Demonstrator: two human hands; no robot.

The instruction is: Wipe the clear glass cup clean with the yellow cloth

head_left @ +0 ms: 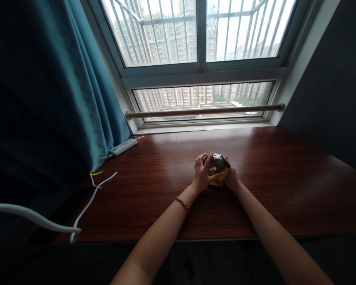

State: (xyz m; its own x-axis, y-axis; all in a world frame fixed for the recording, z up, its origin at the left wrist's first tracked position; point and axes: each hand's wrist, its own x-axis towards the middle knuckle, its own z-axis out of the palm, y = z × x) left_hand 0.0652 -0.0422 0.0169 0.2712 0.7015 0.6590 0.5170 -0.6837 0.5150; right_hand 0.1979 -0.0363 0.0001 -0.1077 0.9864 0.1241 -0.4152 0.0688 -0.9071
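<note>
A glossy wooden desk [284, 170] (window [201, 35] behind, curtain [86, 79] left) under both hands [200, 177].

Room in home, apparently: blue curtain [87, 91], wood-grain desk [154, 170] below barred window [201, 35], apartment blocks [178, 95] outside.

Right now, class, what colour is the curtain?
The curtain is blue-green, as the head view shows.

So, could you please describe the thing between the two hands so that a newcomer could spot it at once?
From the big window, look down to the reddish-brown table below it. Near the table's middle, the left hand and right hand hold a small package. Shiny silver and yellow, it stands apart from the white power strip by the curtain.
</note>
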